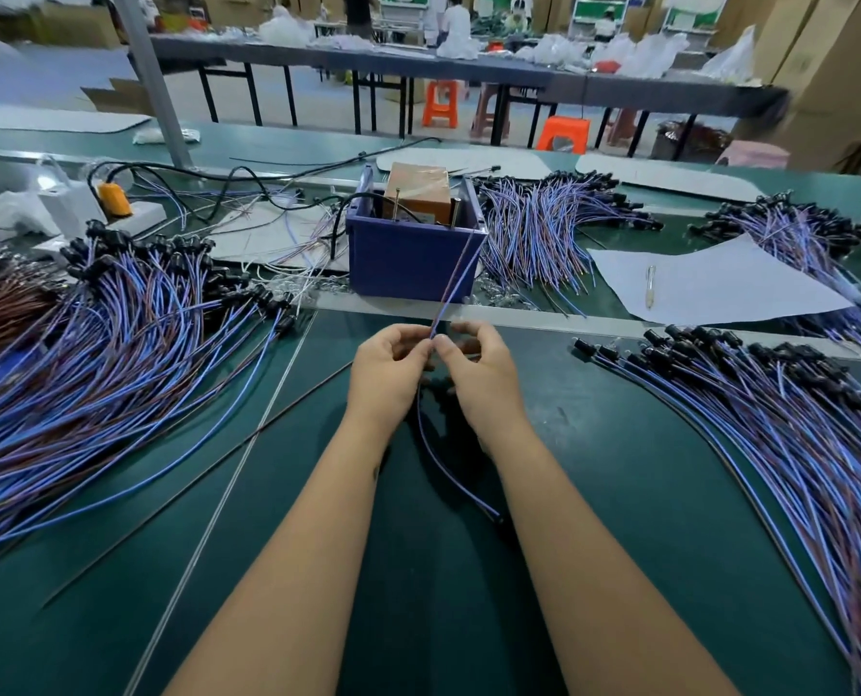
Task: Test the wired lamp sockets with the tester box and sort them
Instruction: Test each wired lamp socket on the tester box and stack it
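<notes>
Left hand [386, 366] and right hand [473, 366], frame centre: fingers pinching wire pair [456, 273]. Keep bare ends parted, steady on pins of tester box [413, 243]; socket hangs below.

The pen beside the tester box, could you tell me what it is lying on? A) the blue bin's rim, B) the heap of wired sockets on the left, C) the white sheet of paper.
C: the pen lies flat on the white sheet of paper, right of the blue bin.
</notes>
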The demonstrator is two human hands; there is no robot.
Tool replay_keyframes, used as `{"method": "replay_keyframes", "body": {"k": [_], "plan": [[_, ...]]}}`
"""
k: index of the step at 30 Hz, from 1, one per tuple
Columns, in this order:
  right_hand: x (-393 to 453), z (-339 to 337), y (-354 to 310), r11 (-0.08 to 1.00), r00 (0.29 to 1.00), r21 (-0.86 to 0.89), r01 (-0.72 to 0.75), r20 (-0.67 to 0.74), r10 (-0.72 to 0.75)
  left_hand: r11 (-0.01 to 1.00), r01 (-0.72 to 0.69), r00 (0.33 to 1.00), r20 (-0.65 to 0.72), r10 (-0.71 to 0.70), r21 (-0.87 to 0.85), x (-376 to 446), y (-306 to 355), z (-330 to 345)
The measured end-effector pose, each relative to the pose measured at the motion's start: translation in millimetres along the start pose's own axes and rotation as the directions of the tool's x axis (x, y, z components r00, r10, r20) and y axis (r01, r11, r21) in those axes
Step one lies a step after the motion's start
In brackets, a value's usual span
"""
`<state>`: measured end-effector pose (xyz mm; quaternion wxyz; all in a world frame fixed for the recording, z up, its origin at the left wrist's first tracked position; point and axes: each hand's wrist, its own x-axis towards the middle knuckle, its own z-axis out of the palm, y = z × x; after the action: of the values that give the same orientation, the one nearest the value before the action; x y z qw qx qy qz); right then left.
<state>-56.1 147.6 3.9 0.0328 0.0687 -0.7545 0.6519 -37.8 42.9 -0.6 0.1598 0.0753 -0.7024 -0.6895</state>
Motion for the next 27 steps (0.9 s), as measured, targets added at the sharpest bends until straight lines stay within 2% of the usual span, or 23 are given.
{"method": "replay_keyframes", "body": {"k": [3, 7, 10, 13, 16, 20, 23, 27], "plan": [[1.2, -0.7, 1.1, 0.998, 1.000, 0.064, 0.011, -0.010, -0.010, 0.999, -0.031, 0.999, 0.022, 0.031, 0.029, -0.6, 0.0, 2.0], [-2.4, -6.0, 2.3, 0.982, 0.997, 0.189, -0.030, -0.063, 0.043, 0.999, -0.048, 0.995, 0.086, 0.050, -0.020, -5.4, -0.8, -2.4], [-2.4, -14.2, 1.7, 0.950, 0.998, 0.311, -0.012, -0.061, 0.033, 0.996, -0.008, 1.000, -0.018, 0.006, -0.087, -4.8, -2.1, -5.2], [0.9, -25.6, 1.9, 0.928, 0.989, 0.370, -0.035, -0.118, 0.084, 0.966, 0.018, 0.980, -0.187, -0.068, -0.257, -2.1, -0.1, -10.1], [4.9, -36.2, 6.6, 0.977, 0.966, 0.211, -0.018, -0.248, 0.071, 0.989, -0.055, 0.941, -0.338, 0.005, -0.139, 2.4, 0.1, -25.0], [7.2, -38.9, 12.6, 0.999, 0.951, 0.045, -0.023, -0.306, 0.036, 0.991, -0.068, 0.915, -0.402, 0.016, -0.116, 9.7, -1.1, -34.8], [7.1, -33.7, 12.5, 1.000, 0.961, -0.012, -0.002, -0.276, -0.002, 0.985, -0.038, 0.929, -0.369, -0.027, -0.168, 16.4, -0.9, -25.3], [11.9, -25.8, 10.7, 0.999, 0.967, -0.033, 0.026, -0.252, -0.033, 0.999, 0.016, 0.960, -0.279, -0.030, -0.051, 24.3, -6.8, -15.8]]}}
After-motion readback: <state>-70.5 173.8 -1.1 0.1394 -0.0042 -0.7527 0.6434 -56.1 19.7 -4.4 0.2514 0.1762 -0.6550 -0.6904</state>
